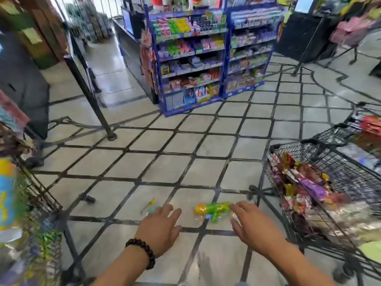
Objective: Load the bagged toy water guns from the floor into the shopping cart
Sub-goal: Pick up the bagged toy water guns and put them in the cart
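Bagged water gun (214,209), green and yellow: on the tiled floor just left of the shopping cart (329,162), long axis running left-right, yellow end pointing away from the cart, grip toward the person. Right hand (254,226) nearer, fingers spread and empty, tips over its cart-side end. Left hand (159,228) open, farther from the cart, beside a second small bag (150,207).

Bright daylight, blurred (warped) edges

Glossy plastic water gun (213,209), black wire-mesh metal cart (340,174), polished tile floor (165,168).
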### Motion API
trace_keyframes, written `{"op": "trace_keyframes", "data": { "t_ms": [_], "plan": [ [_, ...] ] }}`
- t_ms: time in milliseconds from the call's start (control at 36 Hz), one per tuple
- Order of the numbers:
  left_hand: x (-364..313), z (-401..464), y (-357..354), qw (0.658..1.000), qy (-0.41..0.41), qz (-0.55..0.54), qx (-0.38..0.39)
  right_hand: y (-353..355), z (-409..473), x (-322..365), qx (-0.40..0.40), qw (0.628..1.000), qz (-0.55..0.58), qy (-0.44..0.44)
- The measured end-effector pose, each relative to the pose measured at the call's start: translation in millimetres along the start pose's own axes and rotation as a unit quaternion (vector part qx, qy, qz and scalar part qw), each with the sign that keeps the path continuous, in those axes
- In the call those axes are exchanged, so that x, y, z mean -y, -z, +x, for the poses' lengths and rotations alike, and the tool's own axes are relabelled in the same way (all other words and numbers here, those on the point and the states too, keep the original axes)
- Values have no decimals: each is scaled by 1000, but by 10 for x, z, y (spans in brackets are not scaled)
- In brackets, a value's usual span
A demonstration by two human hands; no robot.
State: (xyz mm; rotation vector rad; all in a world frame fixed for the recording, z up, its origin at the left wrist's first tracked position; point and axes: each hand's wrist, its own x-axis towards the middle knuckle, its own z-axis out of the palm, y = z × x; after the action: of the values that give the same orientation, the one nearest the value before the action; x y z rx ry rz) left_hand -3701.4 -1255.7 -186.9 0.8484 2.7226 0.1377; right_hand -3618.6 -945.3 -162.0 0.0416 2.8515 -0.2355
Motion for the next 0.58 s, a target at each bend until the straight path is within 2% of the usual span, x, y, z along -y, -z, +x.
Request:
{"op": "trace_keyframes", "data": {
  "t_ms": [167, 444, 583],
  "plan": [
    [132, 579, -34, 999, 34, 17, 19, -54, 781, -399, 24, 999, 5, 35],
    [86, 1457, -185, 985, 170, -11, 14, -133, 2178, -1252, 53, 991, 47, 113],
    [203, 1792, -418, 969, 237, -34, 58, -371, 2774, -1615, 39, 986, 69, 145]
  ]
}}
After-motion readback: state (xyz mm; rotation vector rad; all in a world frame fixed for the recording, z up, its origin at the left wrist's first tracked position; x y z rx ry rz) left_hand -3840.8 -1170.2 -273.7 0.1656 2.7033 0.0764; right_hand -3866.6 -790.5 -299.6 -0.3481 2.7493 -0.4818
